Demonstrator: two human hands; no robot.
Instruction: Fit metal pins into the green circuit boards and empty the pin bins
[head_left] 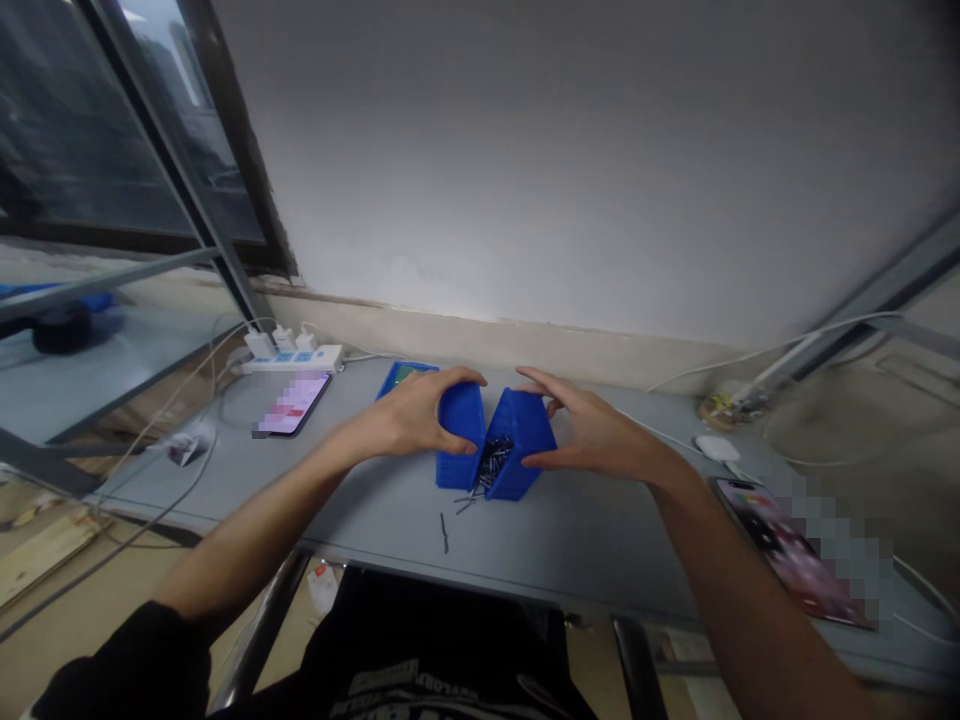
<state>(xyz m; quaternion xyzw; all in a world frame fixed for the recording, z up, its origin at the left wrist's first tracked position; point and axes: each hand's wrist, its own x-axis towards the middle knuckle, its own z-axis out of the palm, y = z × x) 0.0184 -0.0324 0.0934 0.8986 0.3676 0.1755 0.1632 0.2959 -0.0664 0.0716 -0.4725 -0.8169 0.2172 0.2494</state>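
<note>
Two blue bins stand close together at the middle of the grey table. My left hand (pixel 420 415) grips the left blue bin (pixel 459 425), thumb at the near side and fingers over the far edge. My right hand (pixel 581 425) holds the right blue bin (pixel 525 440), which is tilted toward the left one. Dark screws (pixel 495 460) lie in the right bin at its open side, and some spill near the gap. A few loose screws (pixel 444 533) rest on the table in front of the bins. The inside of the left bin is hidden.
A blue tray with something green (pixel 401 374) sits behind my left hand. A power strip (pixel 296 360) and a phone (pixel 296 403) are at the left. At the right are a white case (pixel 717 448), a larger phone (pixel 791 550) and cables.
</note>
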